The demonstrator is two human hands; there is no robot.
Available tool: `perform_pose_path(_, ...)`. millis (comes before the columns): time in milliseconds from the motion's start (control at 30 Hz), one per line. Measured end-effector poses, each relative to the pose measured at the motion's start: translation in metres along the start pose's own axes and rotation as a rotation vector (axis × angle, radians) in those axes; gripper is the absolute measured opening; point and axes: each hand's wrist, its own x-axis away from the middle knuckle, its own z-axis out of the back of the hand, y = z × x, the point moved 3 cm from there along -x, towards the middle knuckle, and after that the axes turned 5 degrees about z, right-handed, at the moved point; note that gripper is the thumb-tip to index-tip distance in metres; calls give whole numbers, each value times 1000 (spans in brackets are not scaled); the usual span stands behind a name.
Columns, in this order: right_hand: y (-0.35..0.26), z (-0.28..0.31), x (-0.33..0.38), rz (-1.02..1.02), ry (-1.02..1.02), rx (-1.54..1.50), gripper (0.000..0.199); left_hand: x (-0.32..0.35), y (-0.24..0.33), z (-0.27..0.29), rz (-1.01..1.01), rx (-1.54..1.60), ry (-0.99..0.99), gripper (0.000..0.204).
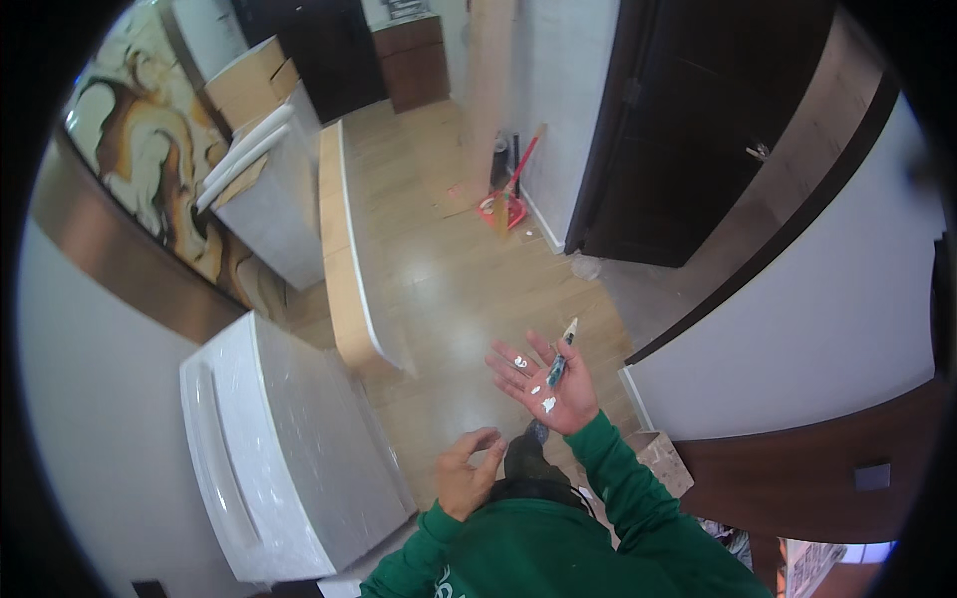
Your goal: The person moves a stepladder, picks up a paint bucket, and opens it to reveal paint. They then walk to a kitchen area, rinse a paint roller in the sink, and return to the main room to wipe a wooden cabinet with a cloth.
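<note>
My right hand point(568, 391) is held out palm up with its fingers spread. Its thumb pins a slim dark tool with a pale pointed tip point(563, 355) across the palm; I cannot tell its exact kind. Small white bits point(548, 405) lie on the palm and fingers, pieces or smears. Lower and to the left, close to my body, my left hand point(469, 476) has loosely curved fingers, with thumb and forefinger apart. Nothing shows between them.
A white plastic-wrapped appliance point(289, 448) stands at the left, beyond it a long pale wooden panel point(344, 249) and stacked wrapped boxes. A red dustpan point(501, 209) leans by the wall near a dark door point(688, 130). A cardboard box point(660, 463) sits at right.
</note>
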Motion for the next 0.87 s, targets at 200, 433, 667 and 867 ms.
perform_pose_path(200,-103,15,-55,101,1,28,49,-119,49,-82,51,83,-215,24)
perform_pose_path(433,-190,14,-113,171,-18,234,60,-245,94,-146,258,430,-522,34)
perform_pose_path(667,-301,17,-191,363,-65,347,67,-373,119,-220,451,588,-868,36)
perform_pose_path(867,-407,5,-252,634,67,514,77,-484,160,-303,229,541,-894,26)
